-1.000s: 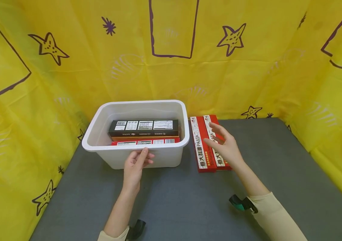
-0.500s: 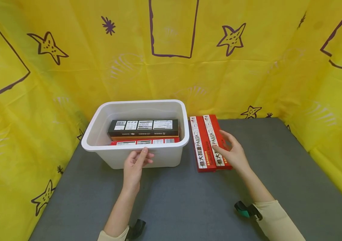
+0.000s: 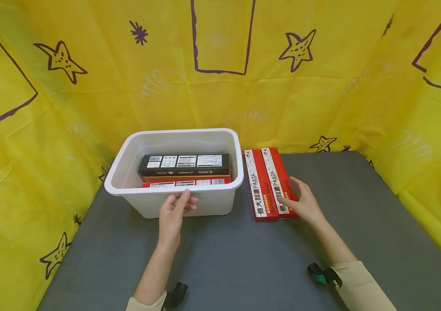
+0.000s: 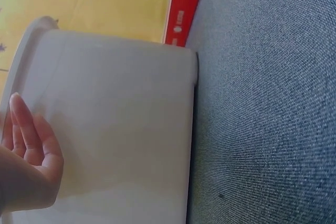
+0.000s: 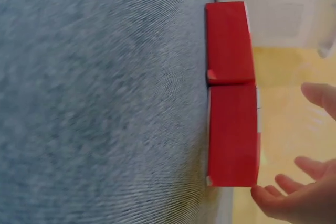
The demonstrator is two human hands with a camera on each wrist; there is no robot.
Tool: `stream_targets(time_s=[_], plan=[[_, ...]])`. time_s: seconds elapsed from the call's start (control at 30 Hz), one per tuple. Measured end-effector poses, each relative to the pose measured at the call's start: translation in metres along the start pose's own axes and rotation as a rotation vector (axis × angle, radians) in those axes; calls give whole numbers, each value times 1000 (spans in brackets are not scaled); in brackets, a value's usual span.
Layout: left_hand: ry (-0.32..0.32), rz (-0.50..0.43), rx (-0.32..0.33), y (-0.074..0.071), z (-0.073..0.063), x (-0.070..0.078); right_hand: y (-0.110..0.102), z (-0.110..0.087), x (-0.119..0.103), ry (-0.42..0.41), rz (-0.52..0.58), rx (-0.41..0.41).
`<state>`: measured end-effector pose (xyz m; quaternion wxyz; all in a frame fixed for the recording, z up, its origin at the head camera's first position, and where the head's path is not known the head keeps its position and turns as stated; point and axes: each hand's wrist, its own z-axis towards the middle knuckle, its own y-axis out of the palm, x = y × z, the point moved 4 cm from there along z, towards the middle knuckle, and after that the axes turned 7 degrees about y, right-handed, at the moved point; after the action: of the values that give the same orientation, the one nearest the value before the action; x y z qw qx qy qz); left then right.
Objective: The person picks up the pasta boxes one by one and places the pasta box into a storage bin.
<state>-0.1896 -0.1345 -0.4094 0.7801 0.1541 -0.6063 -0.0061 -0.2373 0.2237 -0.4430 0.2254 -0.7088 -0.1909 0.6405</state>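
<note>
A white plastic bin (image 3: 135,190) stands on the grey table. My left hand (image 3: 174,216) is at its front rim, thumb on the lip and fingers curled below it; the left wrist view shows this hand (image 4: 34,166) against the outer wall. Right of the bin, two red pasta boxes lie flat side by side, a left box (image 3: 261,185) and a right box (image 3: 278,183). Over the right box's near end is my right hand (image 3: 307,205), thumb above its top and fingers by its right side. The right wrist view shows thumb and fingers apart.
Inside the bin, a black box (image 3: 185,165) with white labels and a red box (image 3: 189,183) stand on edge, with an orange strip between them. A yellow patterned cloth (image 3: 220,103) closes off the back and both sides of the table (image 3: 220,268).
My right hand has drawn back and to the right, from above both pasta boxes down to the right box's near end. The left hand stays at the bin's rim.
</note>
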Motion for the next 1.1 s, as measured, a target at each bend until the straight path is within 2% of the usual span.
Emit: stream_targets(time_s=[0.23, 0.53, 0.87, 1.1], plan=[[6, -5, 5, 0, 0, 0, 5, 1, 7, 10, 4, -68], [2, -1, 11, 1, 1, 0, 10, 1, 15, -4, 20, -108], [8, 12, 22, 0, 2, 1, 13, -1, 22, -57, -12, -117], [-10, 30, 19, 0, 3, 2, 12, -1, 21, -61, -24, -127]])
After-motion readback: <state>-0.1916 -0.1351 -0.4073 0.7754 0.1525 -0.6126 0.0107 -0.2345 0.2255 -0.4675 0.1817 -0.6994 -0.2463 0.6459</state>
